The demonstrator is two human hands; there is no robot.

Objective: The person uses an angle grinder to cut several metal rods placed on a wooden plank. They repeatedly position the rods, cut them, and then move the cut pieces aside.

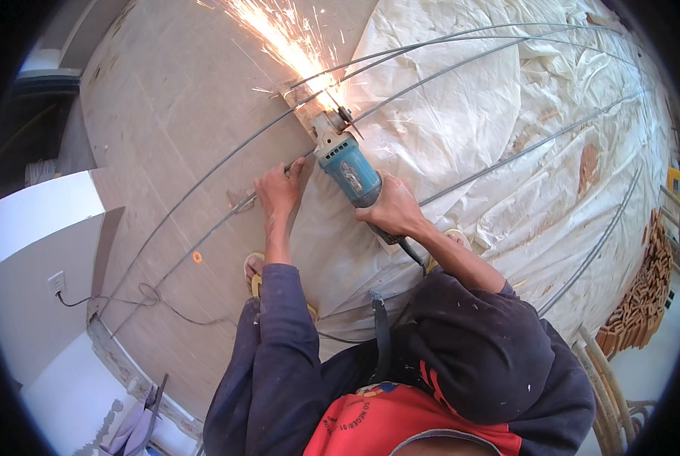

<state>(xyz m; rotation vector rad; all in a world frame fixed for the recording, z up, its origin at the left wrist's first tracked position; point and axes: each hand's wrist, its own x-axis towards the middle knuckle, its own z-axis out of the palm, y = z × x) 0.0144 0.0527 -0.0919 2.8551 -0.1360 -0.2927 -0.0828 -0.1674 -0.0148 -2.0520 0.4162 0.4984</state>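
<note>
My right hand [394,205] is wrapped round the rear of a blue angle grinder [346,169]. The grinder's thin disc [347,116] meets a grey metal rod, and a bright fan of sparks [271,34] flies away to the far left. Beneath the cutting spot lies a small board [300,109], partly hidden by the grinder and the glare. My left hand [280,188] is closed round another long metal rod [217,226], left of the grinder. The grinder's black cord [414,254] trails back toward my legs.
Several long rods [507,156] stretch across a wrinkled whitish sheet [439,99] and the tiled floor [180,99]. A cable runs to a wall socket [56,283] at left. Stacked reddish-brown pieces [638,292] stand at right. My sandalled feet [255,267] flank the work.
</note>
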